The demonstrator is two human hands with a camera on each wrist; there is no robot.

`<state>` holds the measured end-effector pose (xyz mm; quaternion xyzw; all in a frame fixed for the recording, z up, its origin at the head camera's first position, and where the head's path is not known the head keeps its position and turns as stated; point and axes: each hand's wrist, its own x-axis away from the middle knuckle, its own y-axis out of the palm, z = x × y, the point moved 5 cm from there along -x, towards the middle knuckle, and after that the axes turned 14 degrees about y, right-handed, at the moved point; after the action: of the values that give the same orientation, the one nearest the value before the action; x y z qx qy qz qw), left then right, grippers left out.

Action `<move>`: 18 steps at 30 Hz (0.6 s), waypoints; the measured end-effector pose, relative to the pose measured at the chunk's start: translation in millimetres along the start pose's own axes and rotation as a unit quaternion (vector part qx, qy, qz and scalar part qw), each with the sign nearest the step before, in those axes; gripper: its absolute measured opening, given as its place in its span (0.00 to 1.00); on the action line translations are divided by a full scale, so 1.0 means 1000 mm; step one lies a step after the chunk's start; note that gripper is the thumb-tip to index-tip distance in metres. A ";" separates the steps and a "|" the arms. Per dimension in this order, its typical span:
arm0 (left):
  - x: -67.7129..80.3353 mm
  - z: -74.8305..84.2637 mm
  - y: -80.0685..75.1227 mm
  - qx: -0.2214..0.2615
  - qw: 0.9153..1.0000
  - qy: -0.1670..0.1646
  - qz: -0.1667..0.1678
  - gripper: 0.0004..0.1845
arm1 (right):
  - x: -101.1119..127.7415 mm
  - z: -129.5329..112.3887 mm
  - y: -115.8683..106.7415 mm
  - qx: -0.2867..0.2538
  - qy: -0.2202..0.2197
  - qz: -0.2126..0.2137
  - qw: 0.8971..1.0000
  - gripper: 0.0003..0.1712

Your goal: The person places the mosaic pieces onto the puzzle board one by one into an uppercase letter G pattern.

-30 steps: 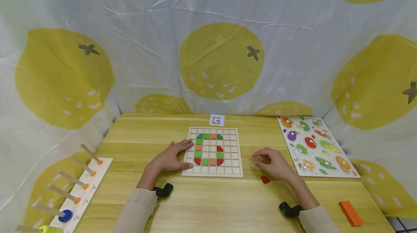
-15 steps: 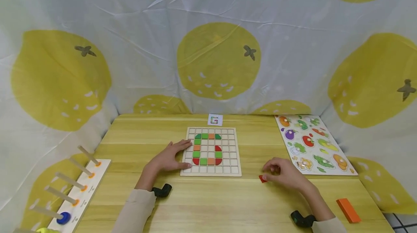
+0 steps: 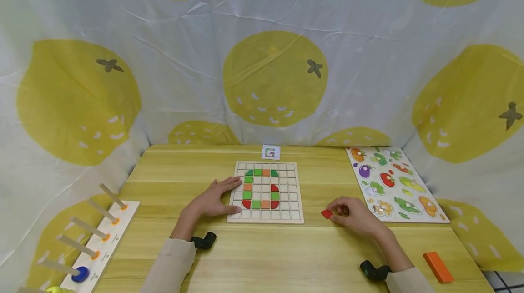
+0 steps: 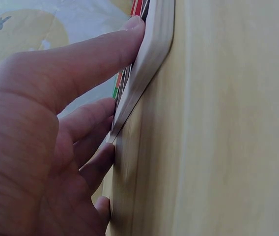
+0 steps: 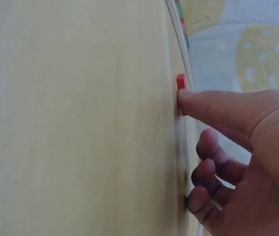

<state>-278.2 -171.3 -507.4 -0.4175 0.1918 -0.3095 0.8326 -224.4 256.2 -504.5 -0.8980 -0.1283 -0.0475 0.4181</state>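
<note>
A wooden grid board (image 3: 290, 195) lies mid-table, with green, orange and red tiles (image 3: 256, 204) set in its cells in a G-like outline. My left hand (image 3: 214, 198) rests at the board's left side, fingers and thumb spread over its edge. In the left wrist view the thumb lies on the board's rim (image 4: 152, 54). Right of the board, my right hand (image 3: 354, 213) pinches a red quarter-circle tile (image 3: 326, 214) between thumb and index finger. The right wrist view shows the thumb against that red tile (image 5: 181, 81), the other fingers loosely curled.
A small pattern card (image 3: 271, 152) lies behind the board. A vegetable puzzle board (image 3: 393, 197) is at the right, with an orange block (image 3: 438, 267) nearer me. At the left stands a peg board (image 3: 107, 238) with upright sticks and a blue ring (image 3: 80, 274).
My right hand moved down and right to the red tile, took it between thumb and finger, then shifted it slightly up and left. My left hand stayed on the board's edge.
</note>
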 end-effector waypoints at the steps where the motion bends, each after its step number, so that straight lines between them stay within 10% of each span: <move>1: 0.000 0.000 0.000 0.001 1.000 0.001 0.000 0.49 | -0.002 -0.001 -0.001 0.002 0.003 0.008 1.000 0.06; 18: 0.000 -0.002 0.001 0.002 1.000 -0.006 -0.002 0.49 | -0.003 -0.004 0.002 -0.011 0.065 0.055 0.996 0.14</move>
<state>-278.8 -172.3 -509.4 -0.4178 0.1856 -0.3087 0.8341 -226.5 251.3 -504.1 -0.9035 -0.0502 -0.0843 0.4173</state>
